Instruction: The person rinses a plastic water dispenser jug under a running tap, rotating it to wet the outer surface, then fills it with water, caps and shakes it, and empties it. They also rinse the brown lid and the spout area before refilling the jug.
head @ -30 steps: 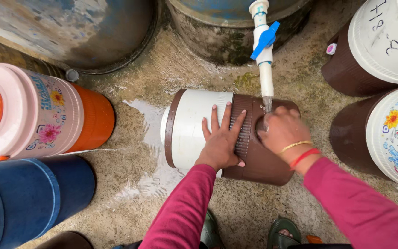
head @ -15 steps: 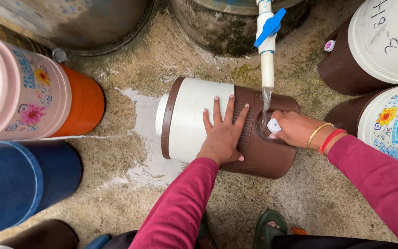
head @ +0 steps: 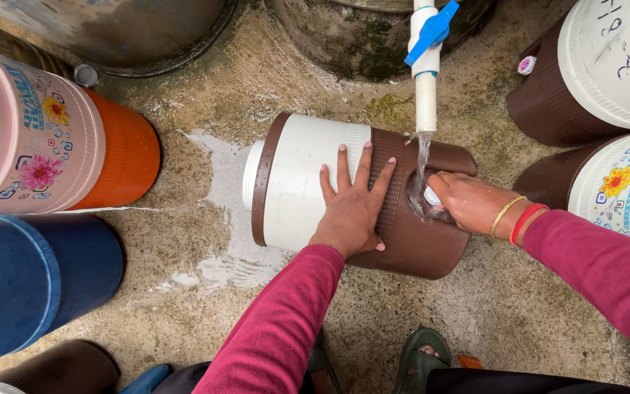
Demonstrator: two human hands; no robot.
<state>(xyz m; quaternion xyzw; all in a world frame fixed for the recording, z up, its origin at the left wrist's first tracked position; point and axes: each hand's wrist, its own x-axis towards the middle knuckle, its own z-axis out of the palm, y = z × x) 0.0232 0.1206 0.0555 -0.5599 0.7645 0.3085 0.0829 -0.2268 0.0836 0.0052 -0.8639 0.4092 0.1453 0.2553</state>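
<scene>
Brown-and-white plastic water cooler jug (head: 308,190): lies on its side on wet concrete floor (head: 205,241) under white pipe tap (head: 426,80). My left hand (head: 351,211) spread flat on it; my right hand (head: 464,201) cupped at its recess. Likely slippery, light; grip ribbed band.

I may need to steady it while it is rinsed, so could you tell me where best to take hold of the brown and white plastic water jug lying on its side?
Come from above and press a flat palm on the brown and white plastic water jug where the white band meets the ribbed brown section, as the left hand does. Lying on its side, the round body could roll.
</scene>
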